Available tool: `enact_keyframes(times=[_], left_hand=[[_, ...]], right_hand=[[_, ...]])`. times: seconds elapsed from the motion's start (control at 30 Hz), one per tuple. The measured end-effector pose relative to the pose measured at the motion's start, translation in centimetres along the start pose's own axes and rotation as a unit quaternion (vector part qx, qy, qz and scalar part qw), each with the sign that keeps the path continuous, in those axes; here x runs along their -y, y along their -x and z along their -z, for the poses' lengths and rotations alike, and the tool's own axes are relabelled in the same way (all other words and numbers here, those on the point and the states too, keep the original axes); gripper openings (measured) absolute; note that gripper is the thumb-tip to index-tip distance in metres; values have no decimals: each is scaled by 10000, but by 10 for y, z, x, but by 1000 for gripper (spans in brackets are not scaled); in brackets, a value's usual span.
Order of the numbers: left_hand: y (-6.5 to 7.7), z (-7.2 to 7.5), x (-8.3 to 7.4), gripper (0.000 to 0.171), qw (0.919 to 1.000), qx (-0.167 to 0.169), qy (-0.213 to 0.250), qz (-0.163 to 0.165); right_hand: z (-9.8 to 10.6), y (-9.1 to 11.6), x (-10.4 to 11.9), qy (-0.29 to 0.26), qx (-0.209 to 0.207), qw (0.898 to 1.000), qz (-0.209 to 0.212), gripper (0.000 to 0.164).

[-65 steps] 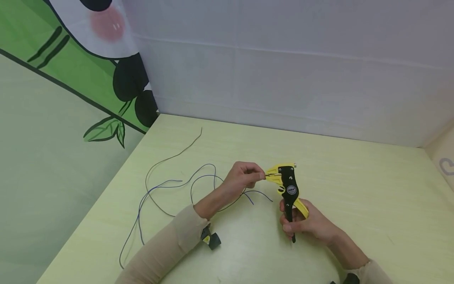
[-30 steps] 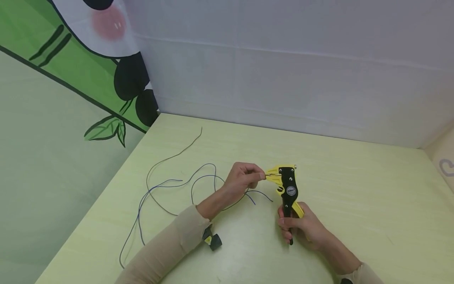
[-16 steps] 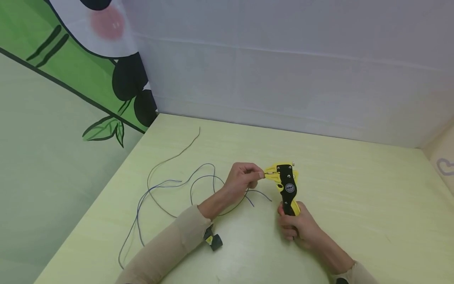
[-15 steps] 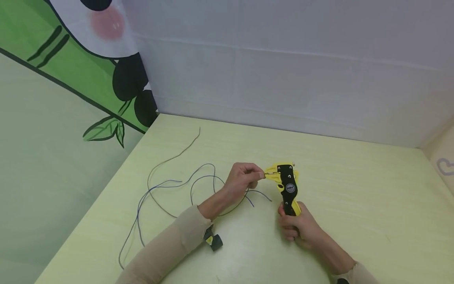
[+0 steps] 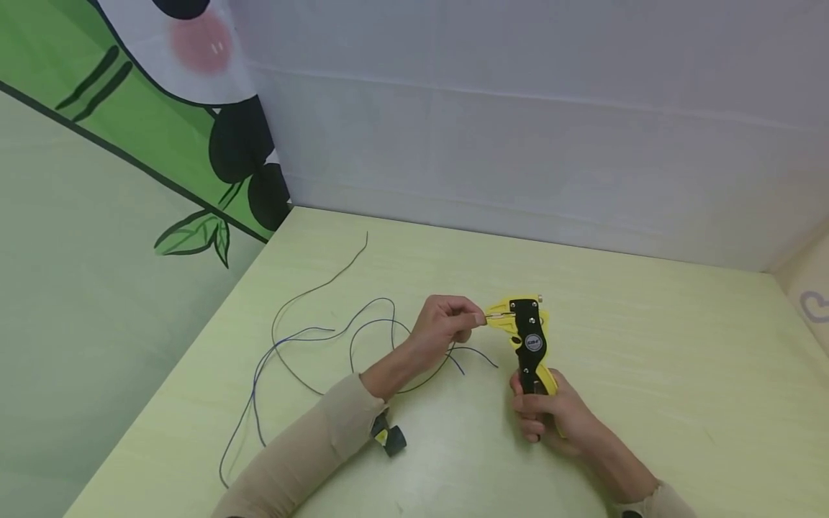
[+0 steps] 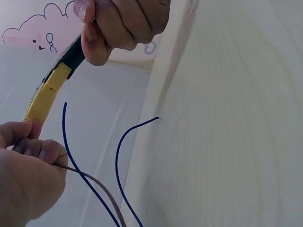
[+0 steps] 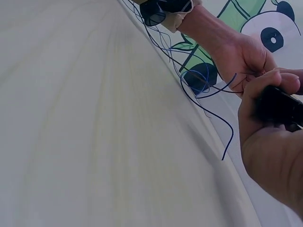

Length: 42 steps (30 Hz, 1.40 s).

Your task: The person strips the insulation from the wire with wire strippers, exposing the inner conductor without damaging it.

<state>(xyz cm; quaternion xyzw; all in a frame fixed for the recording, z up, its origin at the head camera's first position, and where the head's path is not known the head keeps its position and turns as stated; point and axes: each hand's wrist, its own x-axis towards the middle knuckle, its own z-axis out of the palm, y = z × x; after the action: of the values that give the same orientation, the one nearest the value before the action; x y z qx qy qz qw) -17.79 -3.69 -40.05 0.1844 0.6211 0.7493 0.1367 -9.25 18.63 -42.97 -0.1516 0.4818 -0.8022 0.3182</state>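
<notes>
My right hand (image 5: 550, 410) grips the handles of a yellow-and-black wire stripper (image 5: 532, 324), which stands with its head up and its nose pointing left. Thumb and fingers of my left hand (image 5: 447, 324) pinch a thin brown wire (image 6: 105, 188) right at the stripper's nose. A dark line of wire runs on between the yellow jaws. In the left wrist view, the brown wire comes out from under the left hand and curves down. The right wrist view shows the black handle end inside the curled right fingers, with the stripper's head hidden.
Several loops of blue wire (image 6: 117, 161) lie on the pale wooden table (image 5: 680, 360), around and left of the left forearm. The brown wire's far end reaches toward the back. A white cloth wall closes the back, and a printed green cloth hangs at left.
My right hand has squeezed the stripper's handles closer together, and its yellow lever now lies nearer the black handle. The left hand has stayed at the nose with the wire.
</notes>
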Motion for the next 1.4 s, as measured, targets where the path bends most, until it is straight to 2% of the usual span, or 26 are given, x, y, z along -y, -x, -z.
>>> enact_keyframes(times=[0.17, 0.3, 0.4, 0.53, 0.8, 1.03, 1.2, 1.4], left_hand=[[0, 0, 0, 24, 10000, 13, 15, -10], [-1, 3, 0, 25, 10000, 94, 26, -12], [-2, 10, 0, 22, 10000, -20, 3, -70], [-1, 24, -2, 13, 9997, -231, 11, -120], [-4, 29, -6, 29, 9996, -198, 182, -15], [-7, 30, -3, 29, 9993, -291, 240, 30], [-9, 30, -2, 27, 9990, -317, 269, 144], [-11, 31, -3, 26, 9979, -419, 299, 386]], right_hand=[[1, 0, 1, 30, 79, 10000, 25, 24], [4, 1, 3, 99, -21, 9999, -99, 23], [11, 4, 7, -88, -257, 9996, -41, 24], [22, 13, 14, -543, -416, 9974, 233, 28], [30, 15, 17, -197, -300, 9994, -26, 27], [30, 16, 18, -20, -346, 9994, -60, 27], [29, 17, 21, -90, -305, 9993, -185, 28], [29, 19, 24, -419, -5, 9990, -144, 34]])
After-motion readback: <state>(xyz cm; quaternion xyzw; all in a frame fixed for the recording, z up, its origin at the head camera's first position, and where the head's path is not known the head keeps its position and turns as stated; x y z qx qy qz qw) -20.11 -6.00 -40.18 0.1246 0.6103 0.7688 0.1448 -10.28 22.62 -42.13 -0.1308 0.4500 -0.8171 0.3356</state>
